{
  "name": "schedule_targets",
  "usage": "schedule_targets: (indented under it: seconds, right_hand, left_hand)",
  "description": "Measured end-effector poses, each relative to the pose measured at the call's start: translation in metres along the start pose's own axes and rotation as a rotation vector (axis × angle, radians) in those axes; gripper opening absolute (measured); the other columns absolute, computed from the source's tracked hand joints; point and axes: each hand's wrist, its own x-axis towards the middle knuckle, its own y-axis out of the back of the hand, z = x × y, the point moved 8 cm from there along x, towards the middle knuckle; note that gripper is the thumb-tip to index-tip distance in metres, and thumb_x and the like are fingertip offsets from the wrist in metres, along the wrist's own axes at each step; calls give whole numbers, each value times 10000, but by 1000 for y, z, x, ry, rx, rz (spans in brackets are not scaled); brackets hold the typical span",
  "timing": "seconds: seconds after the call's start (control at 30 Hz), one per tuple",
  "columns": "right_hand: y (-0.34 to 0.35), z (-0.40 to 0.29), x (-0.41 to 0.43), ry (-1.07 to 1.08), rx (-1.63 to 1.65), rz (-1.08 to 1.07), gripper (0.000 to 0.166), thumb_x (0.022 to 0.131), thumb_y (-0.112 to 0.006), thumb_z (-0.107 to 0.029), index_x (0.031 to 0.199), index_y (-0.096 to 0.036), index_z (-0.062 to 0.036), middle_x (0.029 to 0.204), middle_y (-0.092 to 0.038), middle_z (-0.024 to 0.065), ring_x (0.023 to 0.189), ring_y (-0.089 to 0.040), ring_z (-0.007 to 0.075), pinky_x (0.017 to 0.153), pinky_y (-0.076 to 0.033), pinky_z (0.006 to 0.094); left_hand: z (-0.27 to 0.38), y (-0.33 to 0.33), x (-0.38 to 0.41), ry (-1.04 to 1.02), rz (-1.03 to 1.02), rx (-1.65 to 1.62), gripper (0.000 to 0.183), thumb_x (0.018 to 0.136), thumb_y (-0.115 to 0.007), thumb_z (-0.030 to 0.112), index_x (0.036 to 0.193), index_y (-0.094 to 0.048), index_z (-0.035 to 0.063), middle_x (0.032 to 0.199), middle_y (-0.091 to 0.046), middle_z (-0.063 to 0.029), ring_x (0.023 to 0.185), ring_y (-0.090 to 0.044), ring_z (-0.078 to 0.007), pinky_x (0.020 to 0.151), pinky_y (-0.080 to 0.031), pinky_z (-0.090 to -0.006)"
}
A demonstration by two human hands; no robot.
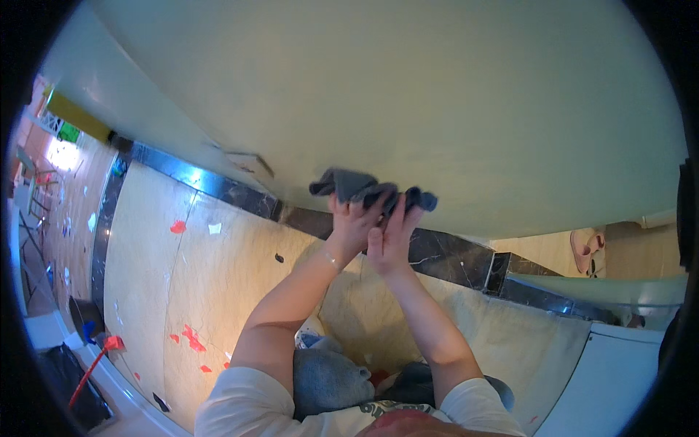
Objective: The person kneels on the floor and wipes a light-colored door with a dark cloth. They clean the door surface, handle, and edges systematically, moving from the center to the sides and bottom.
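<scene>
A crumpled dark grey cloth [349, 184] is bunched up in front of the pale green wall [382, 109], just above the dark marble skirting. My left hand [352, 224], a thin bracelet at its wrist, grips the cloth's left and middle part. Close beside it, my right hand [392, 243] has its fingers raised into the right end of the cloth. Some fingertips of both hands are hidden by the cloth. Whether the cloth touches the wall, I cannot tell.
Dark marble skirting [448, 254] borders the tiled floor [246, 246], where red scraps [192, 337] and a white scrap [215, 228] lie. A wall plate [250, 163] sits low on the wall. At left stand a black bin [86, 317] and a red-handled tool [90, 374]; a white cabinet [606, 377] is at right. Pink slippers [584, 248] lie beyond the opening.
</scene>
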Motion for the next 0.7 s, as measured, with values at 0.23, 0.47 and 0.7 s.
schedule_targets:
  seconds: [0.23,0.47,0.7]
  right_hand:
    - [66,1,36,37,-182,255,774,897,-420,-476,1440,-138,-2,1439,-19,374,1334,30,543,995,28,678]
    - [197,9,96,-145,-177,686,747,890,-463,-293,1457,-56,-26,1429,121,380,1340,147,500,1028,88,615]
    - [116,132,-9,-596,-113,718,677,944,-354,-324,1456,-27,-26,1477,17,309,1373,56,452,1070,29,559]
  left_hand:
    - [26,29,59,28,-1,-71,393,663,-712,394,1023,-649,248,1160,-500,-104,1160,-428,-319,915,-299,-551]
    - [136,47,138,-197,207,150,476,781,-591,431,1245,-536,339,1344,-272,-223,1178,-219,-477,925,-171,-610]
    - [140,-42,54,-541,-134,229,508,757,-610,316,1255,-530,375,1257,-401,-86,1135,-357,-381,943,-249,-536]
